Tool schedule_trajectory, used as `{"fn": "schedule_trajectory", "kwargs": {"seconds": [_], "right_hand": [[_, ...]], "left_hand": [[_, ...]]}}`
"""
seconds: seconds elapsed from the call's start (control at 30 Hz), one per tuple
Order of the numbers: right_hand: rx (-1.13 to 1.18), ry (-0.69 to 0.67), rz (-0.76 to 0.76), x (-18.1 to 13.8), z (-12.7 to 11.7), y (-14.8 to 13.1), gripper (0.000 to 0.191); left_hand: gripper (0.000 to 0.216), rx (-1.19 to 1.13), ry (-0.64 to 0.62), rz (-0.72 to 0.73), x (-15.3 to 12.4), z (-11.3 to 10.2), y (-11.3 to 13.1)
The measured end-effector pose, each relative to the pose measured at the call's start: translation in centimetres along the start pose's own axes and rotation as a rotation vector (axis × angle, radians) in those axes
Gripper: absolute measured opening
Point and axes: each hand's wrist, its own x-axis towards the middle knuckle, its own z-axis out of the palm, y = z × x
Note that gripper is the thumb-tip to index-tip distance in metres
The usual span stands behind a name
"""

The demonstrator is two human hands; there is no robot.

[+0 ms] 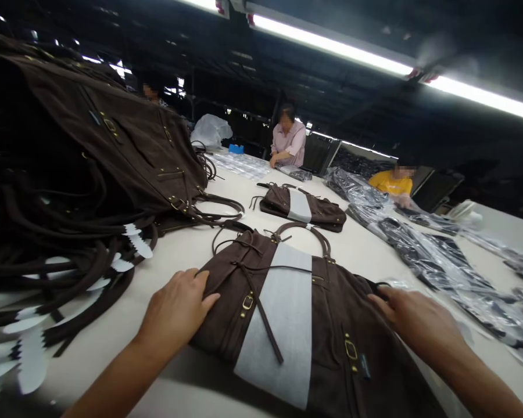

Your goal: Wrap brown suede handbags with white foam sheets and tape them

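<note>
A brown suede handbag (331, 307) lies flat on the white table (113, 342) in front of me, with a grey paper band (283, 313) wrapped round its middle. My left hand (178, 307) rests on the bag's left edge, fingers curled over the suede. My right hand (414, 319) lies on the bag's right edge, fingers bent down against it. Brass buckles and a thin brown tie run across the front. The bag's handles (305, 229) point away from me.
A tall pile of the same brown bags (91, 151) with straps and white tags fills the left. A second banded bag (303, 209) lies further back. Plastic-wrapped dark bags (440, 261) line the right. Two people sit at the table's far end.
</note>
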Motion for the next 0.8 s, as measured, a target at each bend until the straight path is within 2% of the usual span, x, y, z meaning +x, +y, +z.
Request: {"fn": "schedule_trajectory", "kwargs": {"seconds": [0.07,0.1,0.17,0.23,0.33,0.43,0.5,0.57,0.63,0.73,0.8], "right_hand": [[0.103,0.153,-0.225,0.7,-2.5,-4.6,0.03],[0.166,0.176,-0.376,1.4,-3.0,-7.2,0.031],[0.295,0.184,-0.684,3.6,-3.0,-12.3,0.037],[0.416,0.194,-0.935,6.4,-2.1,-16.5,0.051],[0.572,0.188,-1.16,10.6,-0.9,-20.9,0.058],[0.644,0.06,-1.322,13.7,-0.7,-23.7,0.044],[0.623,-0.065,-1.406,14.9,-0.7,-25.1,0.028],[0.543,-0.144,-1.423,15.3,-0.8,-26.1,0.017],[0.419,-0.148,-1.363,15.3,-0.8,-26.7,0.016],[0.2,-0.097,-1.24,14.9,-0.7,-27.0,0.019],[0.071,-0.086,-1.198,14.7,-0.4,-27.2,0.021]], "left_hand": [[0.028,-0.012,-0.097,-0.012,0.4,-0.3,0.2],[0.031,-0.025,-0.115,-0.013,0.7,-0.4,0.1],[0.034,-0.14,-0.091,0.012,1.2,-0.4,-0.3],[0.032,-0.41,-0.047,0.041,1.4,-0.3,-0.9],[0.036,-0.888,-0.02,0.037,1.0,0.5,-1.7],[0.039,-1.154,-0.059,0.006,0.0,1.6,-1.7],[0.039,-1.168,-0.067,0.004,-0.8,2.2,-1.6],[0.036,-1.065,-0.021,0.008,-1.6,2.7,-1.4],[0.034,-0.909,0.109,0.029,-2.3,3.0,-1.3],[0.033,-0.677,0.391,0.088,-3.4,3.3,-1.2],[0.034,-0.565,0.512,0.107,-3.9,3.4,-1.0]]}}
